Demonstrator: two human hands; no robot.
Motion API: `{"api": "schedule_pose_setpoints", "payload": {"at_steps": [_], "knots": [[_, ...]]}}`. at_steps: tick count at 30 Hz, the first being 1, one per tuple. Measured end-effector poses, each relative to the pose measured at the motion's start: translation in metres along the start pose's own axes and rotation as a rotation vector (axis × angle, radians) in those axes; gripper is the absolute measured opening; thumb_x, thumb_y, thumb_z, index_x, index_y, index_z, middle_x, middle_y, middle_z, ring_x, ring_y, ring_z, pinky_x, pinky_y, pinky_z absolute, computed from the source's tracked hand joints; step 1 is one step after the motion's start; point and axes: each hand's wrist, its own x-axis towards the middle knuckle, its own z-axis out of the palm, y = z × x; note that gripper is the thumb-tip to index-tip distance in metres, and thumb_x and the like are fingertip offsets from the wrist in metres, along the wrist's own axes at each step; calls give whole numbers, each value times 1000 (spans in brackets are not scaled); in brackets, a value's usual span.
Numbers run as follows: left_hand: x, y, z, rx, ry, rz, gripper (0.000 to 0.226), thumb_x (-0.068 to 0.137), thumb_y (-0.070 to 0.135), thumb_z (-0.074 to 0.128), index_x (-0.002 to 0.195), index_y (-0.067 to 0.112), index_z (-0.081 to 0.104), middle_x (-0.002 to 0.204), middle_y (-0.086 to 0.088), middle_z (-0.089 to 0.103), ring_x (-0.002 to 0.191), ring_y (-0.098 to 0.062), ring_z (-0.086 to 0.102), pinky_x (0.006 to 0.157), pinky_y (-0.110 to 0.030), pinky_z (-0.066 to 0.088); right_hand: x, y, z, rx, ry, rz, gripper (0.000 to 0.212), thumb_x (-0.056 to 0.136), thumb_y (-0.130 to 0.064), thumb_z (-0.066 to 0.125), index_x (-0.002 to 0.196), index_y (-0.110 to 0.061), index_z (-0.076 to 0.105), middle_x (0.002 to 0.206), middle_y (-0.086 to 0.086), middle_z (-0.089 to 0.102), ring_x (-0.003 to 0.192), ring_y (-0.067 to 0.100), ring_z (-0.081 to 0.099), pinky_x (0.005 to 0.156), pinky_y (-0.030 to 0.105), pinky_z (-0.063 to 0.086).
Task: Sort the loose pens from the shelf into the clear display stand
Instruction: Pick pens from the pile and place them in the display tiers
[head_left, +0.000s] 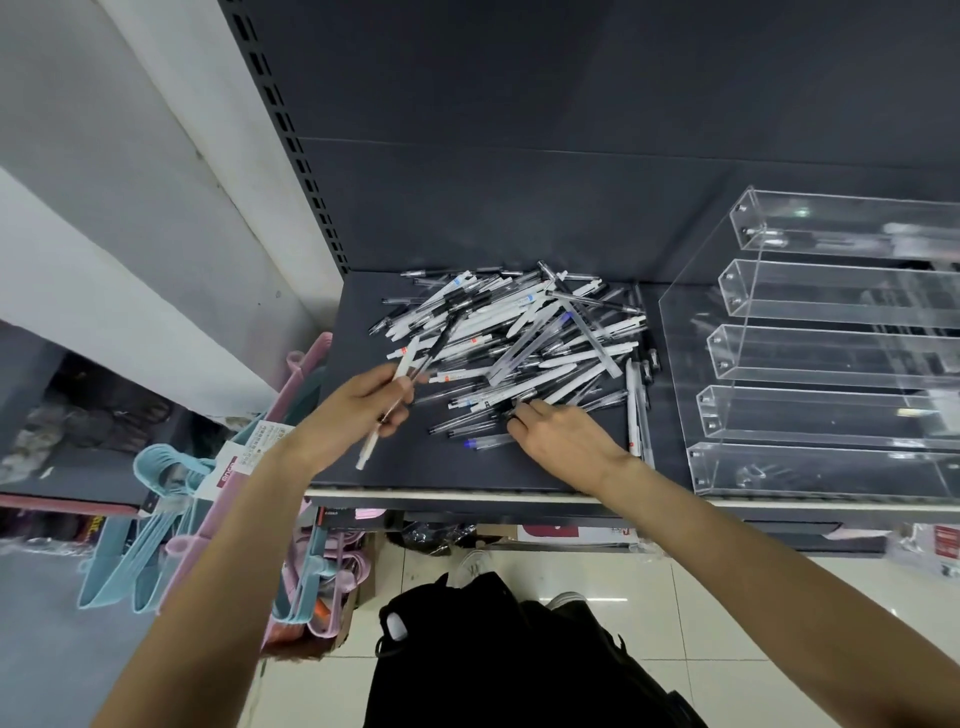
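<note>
Head view: left hand (358, 405) grips pens (397, 379); right hand (561, 436) fingers pile (519, 332).

I see a pile of pens (511, 343) covering the middle of the dark shelf (457, 470). Bare shelf lies in front of the pile and to its left. Right of the pile, a few pens lie just beside the clear display stand (727, 364), narrowing that gap. Above the pile, open space.

A dark shelf (405, 467) carries a loose pile of pens (519, 338) left, a clear display stand (821, 358) right.
</note>
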Motion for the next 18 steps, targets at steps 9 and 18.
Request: {"api": "schedule_pose_setpoints", "payload": {"at_steps": [9,18], "knots": [[14,16,54,-405,115,-51,28,100,11,32,95,11,59,61,3,35,41,-4,26,39,-16,21,-10,39,-73,937,551,670,6,92,-20,59,92,-13,58,74,-2,54,57,9,45,51,19,34],[7,53,100,-301,-13,111,26,102,22,38,99,12,62,78,5,60,70,-11,57,56,-17,46,-20,67,-91,1978,483,769,11,90,-12,58,80,-9,61,59,2,46,47,10,39,45,17,35]]}}
